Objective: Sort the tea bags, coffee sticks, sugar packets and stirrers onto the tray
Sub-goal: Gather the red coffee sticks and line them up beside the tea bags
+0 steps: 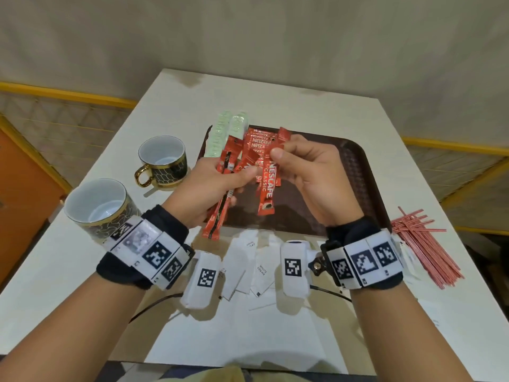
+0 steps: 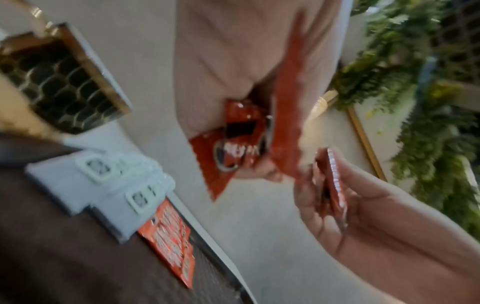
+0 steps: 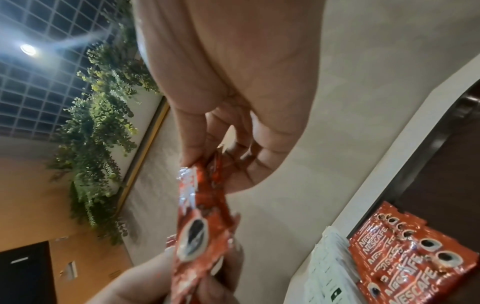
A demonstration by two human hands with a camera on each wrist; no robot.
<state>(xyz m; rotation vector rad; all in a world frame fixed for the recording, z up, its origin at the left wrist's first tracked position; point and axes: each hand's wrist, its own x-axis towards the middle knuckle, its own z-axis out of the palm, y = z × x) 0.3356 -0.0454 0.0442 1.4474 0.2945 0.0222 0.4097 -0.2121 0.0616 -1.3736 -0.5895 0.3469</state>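
Above the brown tray (image 1: 355, 158), the right hand (image 1: 311, 175) pinched one red coffee stick (image 1: 268, 180) by its upper end, thumb on top, while the left hand (image 1: 209, 188) clutched a loose bundle of coffee sticks (image 1: 224, 186). That bundle looked liable to slip and scatter onto the bench (image 1: 303, 106).

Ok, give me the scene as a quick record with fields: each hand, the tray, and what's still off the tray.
left hand: grips a bunch of red coffee sticks
right hand: pinches one Nescafe Classic stick near its top
tray: brown; holds pale green tea bags and a row of Nescafe sticks at the far left
off tray: white sugar packets at the near edge, red stirrers to the right
also on table: two mugs
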